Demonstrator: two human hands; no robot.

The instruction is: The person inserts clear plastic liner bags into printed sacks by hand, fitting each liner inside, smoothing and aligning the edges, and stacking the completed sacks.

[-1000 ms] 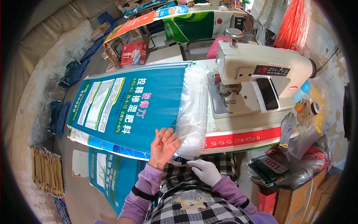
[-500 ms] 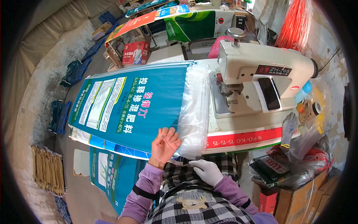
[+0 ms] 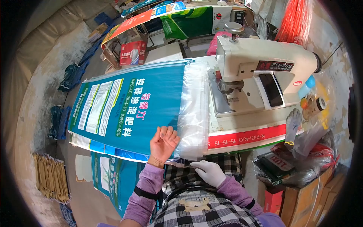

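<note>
A stack of teal printed bags (image 3: pixel 162 90) with clear plastic edges (image 3: pixel 194 109) lies on the sewing table. My left hand (image 3: pixel 163 145) is bare, its fingers curled in over the stack's near edge, and nothing shows in them. Low over the checked apron on my lap, my right hand (image 3: pixel 210 174) wears a white glove. Its fingers are bent and close together near the bags' front edge; whatever they may hold is hidden. Right of the stack stands a cream sewing machine (image 3: pixel 261 56), with a phone (image 3: pixel 270 90) lying on its bed.
A grey glove (image 3: pixel 292 126) lies at the table's right end beside a thread spool (image 3: pixel 320 103). Plastic-wrapped goods (image 3: pixel 274 166) sit on cardboard boxes (image 3: pixel 304 200) at the lower right. More teal bags (image 3: pixel 130 181) hang below the stack, and a red box (image 3: pixel 132 53) stands behind it.
The view has shifted slightly, so the table and machine appear a little further left and higher. Both hands keep nearly the same pose and place over the bags and lap.
</note>
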